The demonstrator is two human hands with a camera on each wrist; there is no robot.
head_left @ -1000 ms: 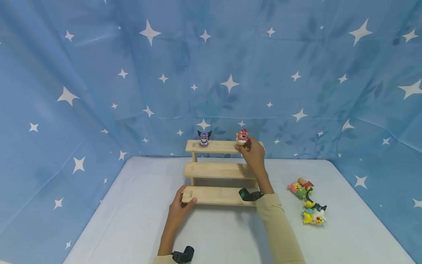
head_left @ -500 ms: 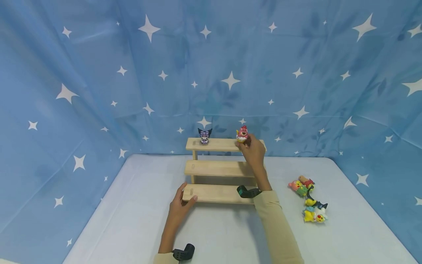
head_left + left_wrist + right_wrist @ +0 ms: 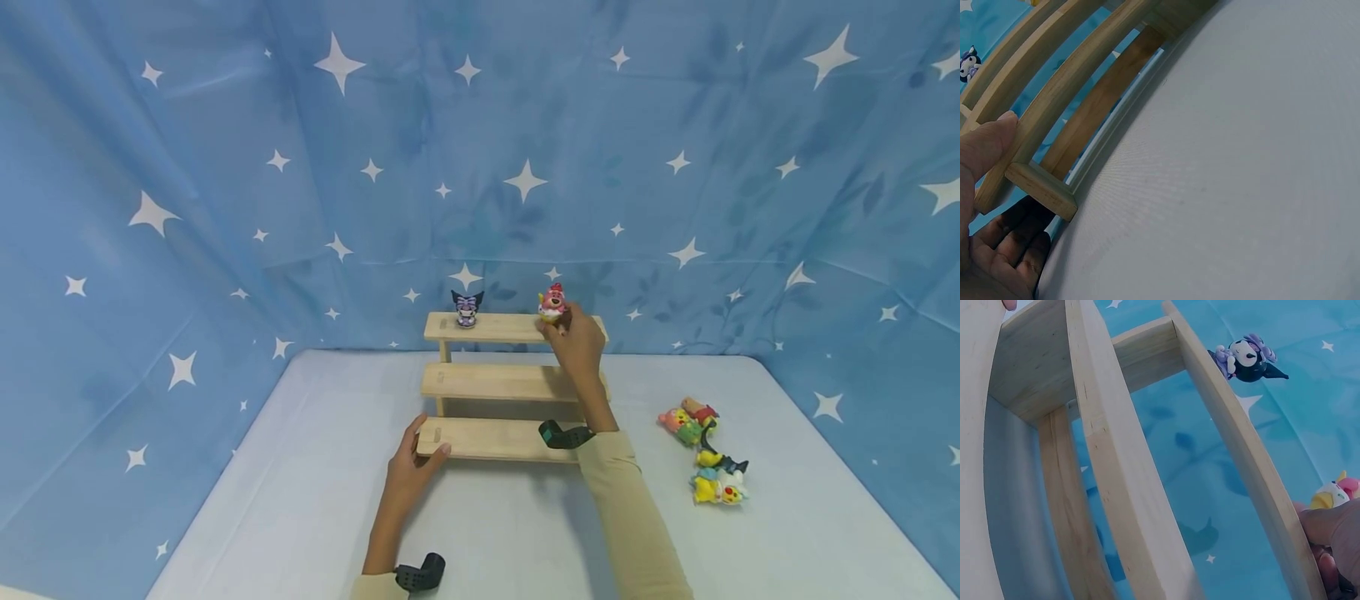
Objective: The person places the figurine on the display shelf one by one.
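A three-step wooden display shelf (image 3: 487,382) stands on the table. My left hand (image 3: 408,471) grips the left end of its lowest step, the thumb (image 3: 994,140) on the board and the fingers around the end. At the right part of the top step, my right hand (image 3: 579,337) pinches a small pink bear figurine (image 3: 552,302) with a red top and a yellow and white base. In the right wrist view the figurine (image 3: 1333,492) is partly hidden behind the hand. A black-eared figurine in purple (image 3: 467,310) stands upright at the left of the top step.
Several colourful figurines lie in a loose group on the table's right side, among them a pink and green one (image 3: 681,425) and a yellow and white one (image 3: 718,487). A blue curtain with white stars (image 3: 525,125) hangs behind the white table (image 3: 330,467).
The head view has shifted slightly. Both hands keep their holds, and the bear figurine stays at the same spot on the top step.
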